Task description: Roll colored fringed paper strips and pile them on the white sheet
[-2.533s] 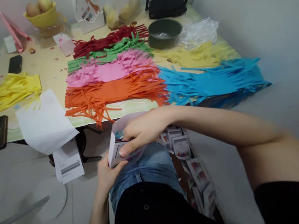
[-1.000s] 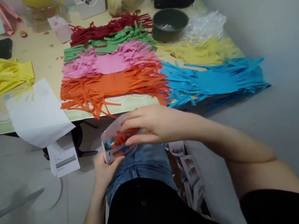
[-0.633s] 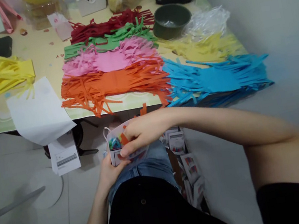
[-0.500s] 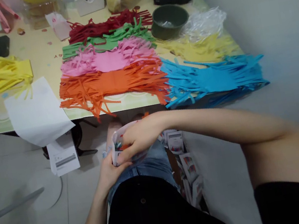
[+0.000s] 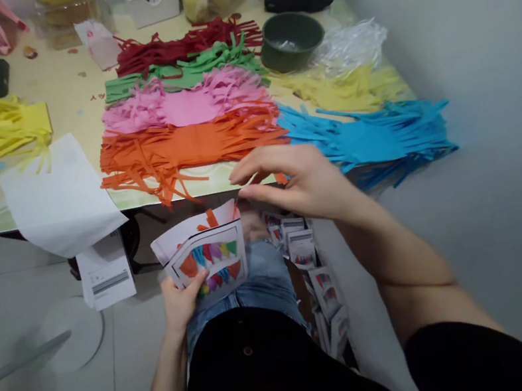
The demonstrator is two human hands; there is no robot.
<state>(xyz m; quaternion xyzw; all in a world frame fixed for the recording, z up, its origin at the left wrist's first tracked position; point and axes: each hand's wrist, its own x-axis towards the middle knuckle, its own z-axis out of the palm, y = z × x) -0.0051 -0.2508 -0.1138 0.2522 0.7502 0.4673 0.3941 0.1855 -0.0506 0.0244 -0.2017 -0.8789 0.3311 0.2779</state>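
Left hand (image 5: 180, 302) had the pouch (image 5: 213, 254) pinched, mouth running left-right; right hand (image 5: 306, 182) hung just far-right, half-curled, fingertips parted, probably empty.

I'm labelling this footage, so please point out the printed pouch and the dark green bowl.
Printed pouch (image 5: 213, 259), head view: middle of its printed front.
Dark green bowl (image 5: 284, 60), head view: its outer wall.
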